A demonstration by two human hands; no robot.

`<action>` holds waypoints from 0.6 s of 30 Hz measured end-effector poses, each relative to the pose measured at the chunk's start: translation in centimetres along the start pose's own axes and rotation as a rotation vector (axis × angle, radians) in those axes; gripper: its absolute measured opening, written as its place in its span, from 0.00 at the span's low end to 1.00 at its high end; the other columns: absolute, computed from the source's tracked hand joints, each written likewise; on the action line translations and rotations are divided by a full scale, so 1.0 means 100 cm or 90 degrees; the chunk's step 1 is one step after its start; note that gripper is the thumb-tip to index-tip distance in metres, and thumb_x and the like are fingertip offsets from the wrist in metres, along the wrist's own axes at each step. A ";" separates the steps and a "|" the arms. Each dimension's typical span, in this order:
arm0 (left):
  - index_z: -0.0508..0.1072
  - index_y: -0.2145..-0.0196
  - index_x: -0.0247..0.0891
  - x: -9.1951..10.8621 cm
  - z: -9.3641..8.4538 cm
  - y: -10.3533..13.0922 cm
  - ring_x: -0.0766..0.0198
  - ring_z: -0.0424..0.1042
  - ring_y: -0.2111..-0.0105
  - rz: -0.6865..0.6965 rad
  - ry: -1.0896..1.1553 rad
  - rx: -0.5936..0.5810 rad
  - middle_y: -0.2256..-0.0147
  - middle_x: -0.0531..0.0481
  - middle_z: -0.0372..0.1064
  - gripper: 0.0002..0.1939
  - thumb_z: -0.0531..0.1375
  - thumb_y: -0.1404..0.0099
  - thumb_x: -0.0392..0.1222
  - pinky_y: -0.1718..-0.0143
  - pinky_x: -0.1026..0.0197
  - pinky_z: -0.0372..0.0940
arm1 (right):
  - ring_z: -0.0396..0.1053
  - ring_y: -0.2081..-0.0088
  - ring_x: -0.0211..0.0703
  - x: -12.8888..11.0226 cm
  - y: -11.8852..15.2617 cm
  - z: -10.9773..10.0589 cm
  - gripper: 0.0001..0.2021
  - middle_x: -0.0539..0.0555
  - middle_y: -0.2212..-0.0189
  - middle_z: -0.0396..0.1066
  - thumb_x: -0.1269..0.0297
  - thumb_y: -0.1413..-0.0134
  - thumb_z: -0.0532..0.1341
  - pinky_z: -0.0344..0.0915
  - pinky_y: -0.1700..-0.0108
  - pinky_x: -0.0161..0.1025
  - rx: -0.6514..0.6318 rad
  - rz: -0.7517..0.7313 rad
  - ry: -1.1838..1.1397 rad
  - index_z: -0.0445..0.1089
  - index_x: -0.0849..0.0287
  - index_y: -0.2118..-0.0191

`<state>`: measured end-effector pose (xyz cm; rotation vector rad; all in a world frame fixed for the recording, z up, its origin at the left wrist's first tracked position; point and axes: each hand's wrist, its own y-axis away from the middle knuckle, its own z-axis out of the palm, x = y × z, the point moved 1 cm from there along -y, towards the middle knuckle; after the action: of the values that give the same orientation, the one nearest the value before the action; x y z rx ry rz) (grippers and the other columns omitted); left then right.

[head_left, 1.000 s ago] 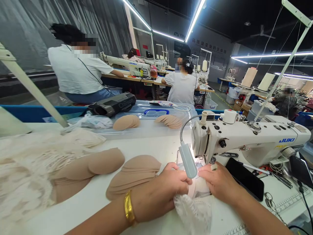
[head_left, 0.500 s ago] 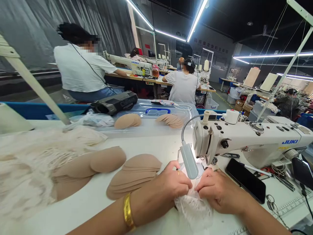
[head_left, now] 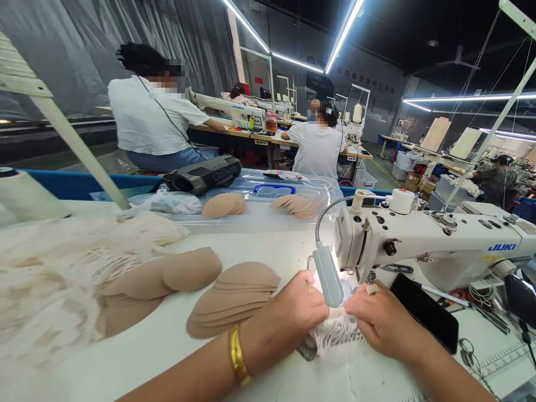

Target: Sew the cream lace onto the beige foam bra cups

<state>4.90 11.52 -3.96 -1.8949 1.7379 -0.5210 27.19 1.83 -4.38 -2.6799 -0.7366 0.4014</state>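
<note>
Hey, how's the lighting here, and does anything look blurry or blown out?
Head view: the lamp brightly lights the white lace near its tip; head view: ceiling lights glow nearly solid white; head view: the lace pile at lower left looks soft, cause unclear.

We've got tube lights (head_left: 344, 34) top center, gray curtain (head_left: 62, 61) upper left, lettered wall (head_left: 372, 64) upper right of center.

Lace (head_left: 340, 334) lies between left hand (head_left: 298, 308) and right hand (head_left: 382, 317), stacked pads (head_left: 234, 304) farther left, a phone (head_left: 425, 314) farther right.
</note>
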 end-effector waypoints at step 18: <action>0.74 0.57 0.40 0.017 0.008 -0.015 0.57 0.76 0.68 -0.105 -0.035 0.051 0.65 0.48 0.77 0.18 0.51 0.29 0.20 0.64 0.53 0.67 | 0.76 0.55 0.54 0.009 -0.005 0.005 0.13 0.59 0.61 0.79 0.79 0.41 0.56 0.75 0.51 0.46 0.060 0.136 -0.002 0.74 0.57 0.58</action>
<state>6.73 10.02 -3.75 -1.9876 1.5116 -0.5855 27.59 2.84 -4.81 -2.6773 -0.4210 0.4799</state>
